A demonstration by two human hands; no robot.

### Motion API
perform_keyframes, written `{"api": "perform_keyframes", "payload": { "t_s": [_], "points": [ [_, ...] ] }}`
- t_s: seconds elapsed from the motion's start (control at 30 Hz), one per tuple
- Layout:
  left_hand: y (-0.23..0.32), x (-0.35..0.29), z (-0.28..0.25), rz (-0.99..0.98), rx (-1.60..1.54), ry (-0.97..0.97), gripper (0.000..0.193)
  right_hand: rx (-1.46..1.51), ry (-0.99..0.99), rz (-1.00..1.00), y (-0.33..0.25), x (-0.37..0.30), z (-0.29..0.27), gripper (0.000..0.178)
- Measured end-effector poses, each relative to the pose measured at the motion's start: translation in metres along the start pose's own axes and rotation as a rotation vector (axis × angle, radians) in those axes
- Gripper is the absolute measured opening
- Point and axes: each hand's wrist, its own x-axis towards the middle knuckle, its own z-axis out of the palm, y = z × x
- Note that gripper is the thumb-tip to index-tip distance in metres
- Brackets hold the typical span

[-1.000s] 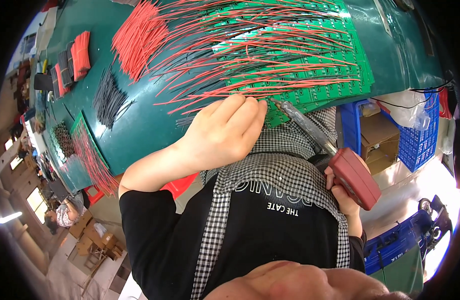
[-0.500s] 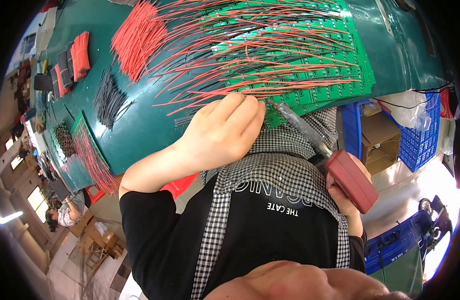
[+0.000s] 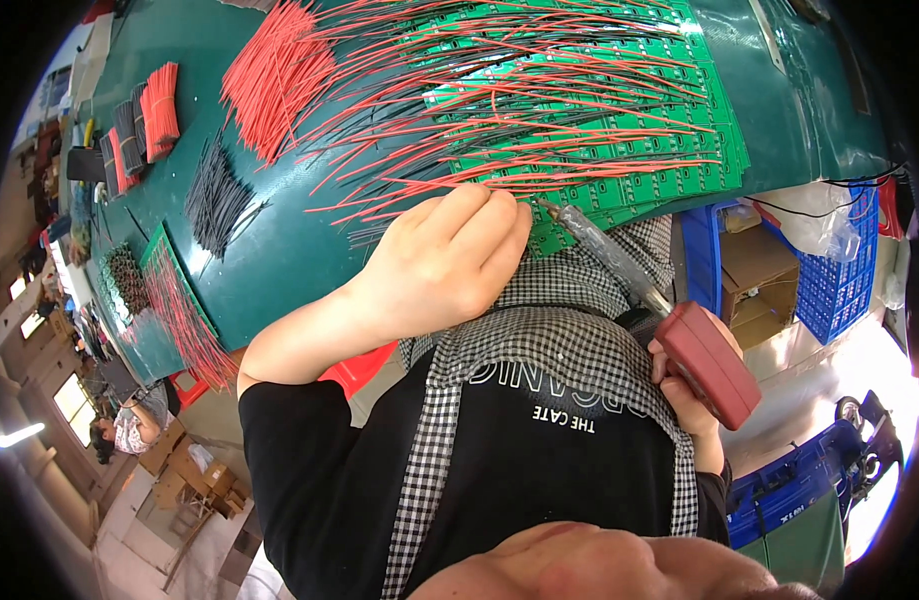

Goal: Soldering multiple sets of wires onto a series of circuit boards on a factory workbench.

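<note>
My right hand (image 3: 691, 395) is wrapped round the dark red handle of a soldering gun (image 3: 717, 365). The gun's clear-wrapped barrel slants up to the left, its tip close beside the fingers of my left hand (image 3: 449, 255). That hand is closed at the near edge of the green circuit boards (image 3: 669, 182); its fingertips are turned away, so what they pinch is hidden. Red wires (image 3: 579, 140) and black wires lie in rows across the boards, their loose ends reaching left past my left hand.
Left on the green table (image 3: 289, 240) lie a red wire pile (image 3: 274, 85), a black wire pile (image 3: 217, 200) and banded wire bundles (image 3: 159, 112). Another wired board (image 3: 179, 290) is at the far left. Blue crates (image 3: 839, 270) and a cardboard box (image 3: 757, 280) stand at right.
The soldering gun and my right hand have shifted slightly to the right, drawing the tip a little away from my left fingers. My left hand has barely moved.
</note>
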Motion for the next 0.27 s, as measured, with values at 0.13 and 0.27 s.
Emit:
{"api": "perform_keyframes", "payload": {
  "t_s": [0.13, 0.27],
  "points": [
    [0.000, 0.001, 0.000, -0.026, -0.043, 0.025, 0.040, -0.248, -0.059, 0.114, 0.008, -0.016, -0.006, 0.045],
    [0.003, 0.007, 0.000, 0.006, -0.016, 0.076, 0.040, -0.053, 0.103, 0.214, 0.012, -0.022, -0.006, 0.041]
  ]
}}
